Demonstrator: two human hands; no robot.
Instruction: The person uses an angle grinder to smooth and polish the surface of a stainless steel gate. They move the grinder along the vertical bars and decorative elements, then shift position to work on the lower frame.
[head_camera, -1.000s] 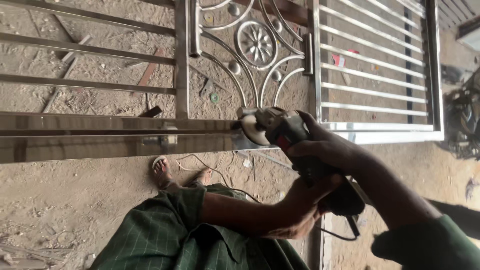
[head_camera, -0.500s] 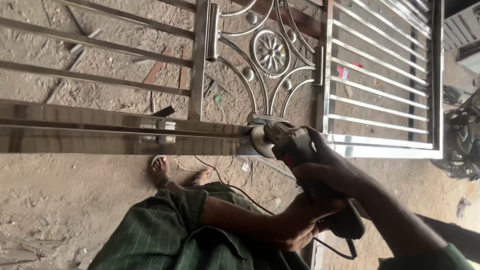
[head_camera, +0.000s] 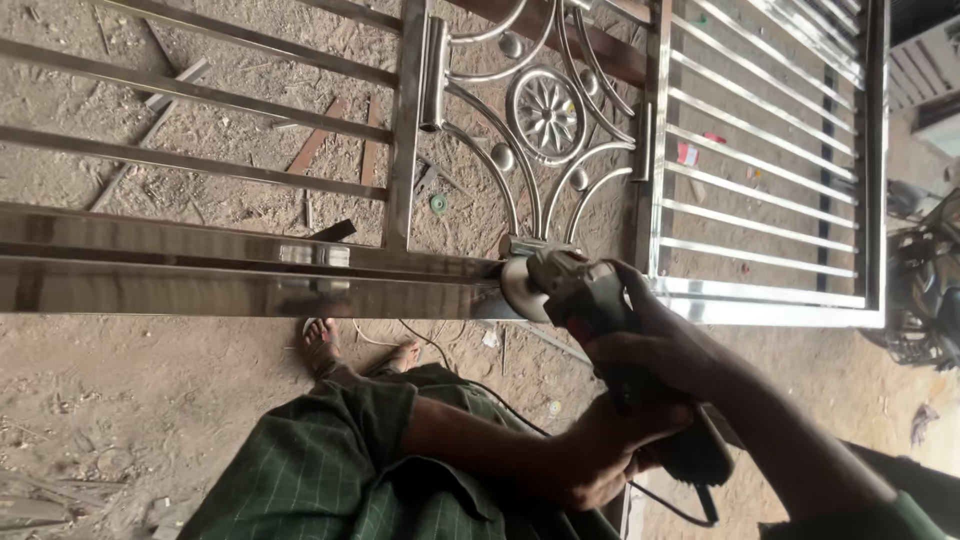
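We see the angle grinder (head_camera: 600, 310) riding a little farther along the polished steel rail (head_camera: 240, 275) than it did half a second ago, its disc (head_camera: 518, 290) now pressed to the rail's end where the scrollwork panel (head_camera: 545, 115) of the stainless gate (head_camera: 770, 160) meets it. That suggests to us the buffing of this joint is under way rather than finished (the rail to 9 o'clock of the disc already shines like a mirror).

Our right hand (head_camera: 665, 350) has its grip wrapped fully around the grinder's body, fingers closed over the top. Our left hand (head_camera: 600, 465) closes its grip around the tool's rear handle at about 5 o'clock of the disc.

Much is hard to read: the disc's contact edge is hidden behind the guard, the power cord (head_camera: 670, 505) runs off under the arms, and only bare feet (head_camera: 325, 345) on the sandy floor (head_camera: 120, 400) show beneath the green checked garment (head_camera: 330, 470). A dark machine (head_camera: 925, 290) at 3 o'clock is cut off.
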